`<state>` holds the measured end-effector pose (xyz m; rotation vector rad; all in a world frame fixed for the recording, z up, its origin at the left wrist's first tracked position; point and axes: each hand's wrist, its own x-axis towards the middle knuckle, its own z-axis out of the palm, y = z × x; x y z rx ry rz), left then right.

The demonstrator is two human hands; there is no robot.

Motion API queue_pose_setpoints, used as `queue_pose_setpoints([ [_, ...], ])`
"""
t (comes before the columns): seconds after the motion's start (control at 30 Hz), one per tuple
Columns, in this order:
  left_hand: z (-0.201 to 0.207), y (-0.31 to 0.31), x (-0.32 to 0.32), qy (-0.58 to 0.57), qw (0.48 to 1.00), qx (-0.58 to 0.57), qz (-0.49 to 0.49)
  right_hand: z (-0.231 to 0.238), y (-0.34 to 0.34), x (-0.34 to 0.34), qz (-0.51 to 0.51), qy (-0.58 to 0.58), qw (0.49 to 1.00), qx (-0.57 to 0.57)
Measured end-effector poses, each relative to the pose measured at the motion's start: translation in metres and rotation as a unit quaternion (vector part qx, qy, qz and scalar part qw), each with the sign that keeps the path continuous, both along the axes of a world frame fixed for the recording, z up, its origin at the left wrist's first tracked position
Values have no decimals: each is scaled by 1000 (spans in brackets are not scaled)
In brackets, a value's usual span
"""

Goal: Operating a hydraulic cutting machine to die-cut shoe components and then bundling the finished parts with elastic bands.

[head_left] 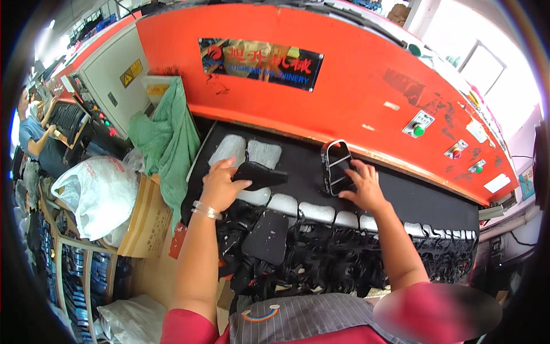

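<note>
My left hand [220,184] has its thumb and fingers closed on the edge of a flat black cut piece [259,175], tilted above the black work surface [309,148]. To its right, my right hand [364,186] grips the side of a metal cutting die [327,172], an upright rounded frame with thin crossbars. Beyond my left hand lie a pale grey rounded piece [229,150] and a second grey piece [264,153], side by side. Along the near edge runs a row of similar grey pieces, among them a wide one [317,212].
A large orange machine [355,86] with control buttons rises behind the surface. Tangled black offcuts [338,252] hang at the near edge, with a loose black piece [266,238] on them. Left stand a green cloth [172,132], a white plastic bag [100,192] and a cardboard box [143,223]. Another person [43,137] works far left.
</note>
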<state>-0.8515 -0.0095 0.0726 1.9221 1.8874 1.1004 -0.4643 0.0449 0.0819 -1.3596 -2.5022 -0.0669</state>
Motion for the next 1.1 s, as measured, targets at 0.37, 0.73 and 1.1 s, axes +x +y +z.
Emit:
queue_pose_setpoints([
  [0.37,16,-69,20,-94,939,119,-308,-20,-9,-46,122,128,981,-86],
  [0.73,-41,-80,58,263,847,2,-461,-45,-8,-137,52,100,994,-4],
  [1.1,-73,12,22,59,993,22,-102,-76,-9,-149,-78,144,986,-25],
])
